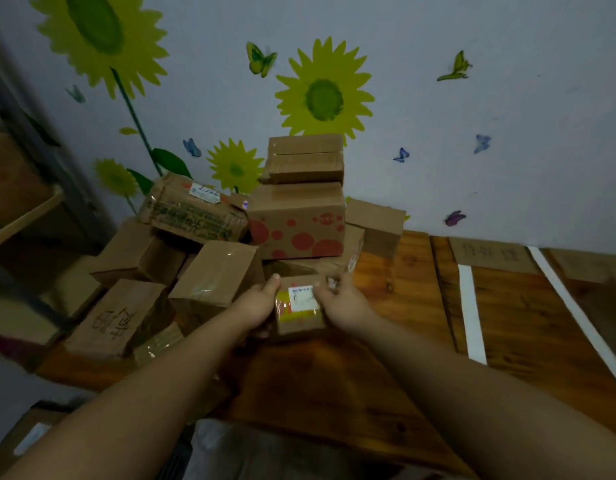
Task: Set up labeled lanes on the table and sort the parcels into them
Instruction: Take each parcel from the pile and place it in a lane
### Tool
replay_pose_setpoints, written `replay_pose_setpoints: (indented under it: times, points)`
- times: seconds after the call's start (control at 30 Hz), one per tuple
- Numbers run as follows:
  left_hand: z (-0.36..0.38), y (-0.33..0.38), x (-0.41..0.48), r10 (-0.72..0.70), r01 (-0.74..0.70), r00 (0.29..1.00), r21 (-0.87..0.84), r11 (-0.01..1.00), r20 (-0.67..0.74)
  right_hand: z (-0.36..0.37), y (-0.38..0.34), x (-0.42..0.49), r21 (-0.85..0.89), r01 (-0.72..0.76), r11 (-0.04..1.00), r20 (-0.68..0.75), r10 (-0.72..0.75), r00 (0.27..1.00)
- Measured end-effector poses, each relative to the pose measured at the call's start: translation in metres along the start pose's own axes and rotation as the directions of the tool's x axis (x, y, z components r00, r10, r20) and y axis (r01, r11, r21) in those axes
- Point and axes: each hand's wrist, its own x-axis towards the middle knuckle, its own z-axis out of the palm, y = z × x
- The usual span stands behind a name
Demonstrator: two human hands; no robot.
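A: While the small parcel (299, 308) sits at frame centre, hand pose?
B: Left hand (256, 303) and right hand (344, 304) clasp its sides, arms outstretched.
A: Surface, room?
B: Wooden table (334, 382); parcel pile (296, 220) behind; white tape strips (471, 313) right; sunflower wall (472, 150).

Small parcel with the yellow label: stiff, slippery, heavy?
The small parcel looks like squared cardboard, so probably stiff, not floppy. The glossy tape over its top may make it slightly slippery. The left hand and right hand grip its sides, and it is smaller than the piled boxes, so likely light.
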Motion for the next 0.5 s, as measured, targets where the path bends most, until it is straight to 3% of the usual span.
replay_pose_setpoints:
  times: [0.27, 0.5]
  points:
    - [0.022, -0.006, -0.031, -0.126, 0.148, 0.980, -0.140, 0.979, 0.157, -0.016, 0.013, -0.025, 0.001, -0.149, 0.989, 0.032, 0.149, 0.988]
    - [0.065, 0.004, -0.071, -0.050, 0.069, 0.991, -0.155, 0.986, 0.122, -0.059, 0.048, -0.066, -0.001, -0.111, 0.994, 0.094, 0.111, 0.989]
